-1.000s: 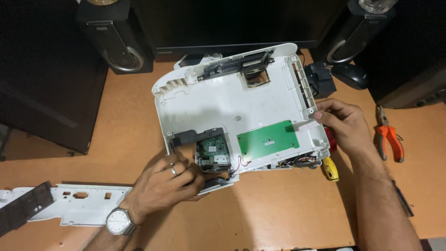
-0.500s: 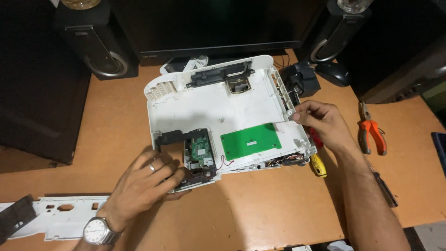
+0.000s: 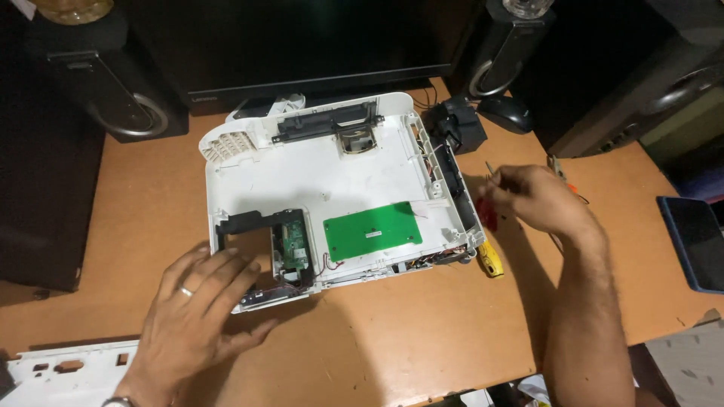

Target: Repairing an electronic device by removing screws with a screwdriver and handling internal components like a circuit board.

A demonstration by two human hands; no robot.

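Note:
A white plastic device shell [image 3: 332,181] lies opened on the wooden desk, with a green circuit board [image 3: 372,231] and a smaller board [image 3: 292,247] in a black-framed cutout. My left hand [image 3: 197,318], wearing a ring, rests flat with its fingers spread at the shell's near left corner and holds nothing. My right hand [image 3: 537,199] hovers just right of the shell, closed around a red-handled screwdriver [image 3: 486,214] whose thin shaft points up. A yellow-handled screwdriver [image 3: 490,260] lies by the shell's near right corner.
A dark monitor [image 3: 302,45] and two black speakers [image 3: 113,83] [image 3: 501,53] stand behind the shell. A black mouse [image 3: 507,113] and black adapter [image 3: 456,124] sit at the back right. A detached white panel [image 3: 68,373] lies near left, a dark tablet [image 3: 697,241] far right.
My right hand left the shell's right edge and now grips the red-handled screwdriver. My left hand slid off the small board toward me. The view shifted slightly.

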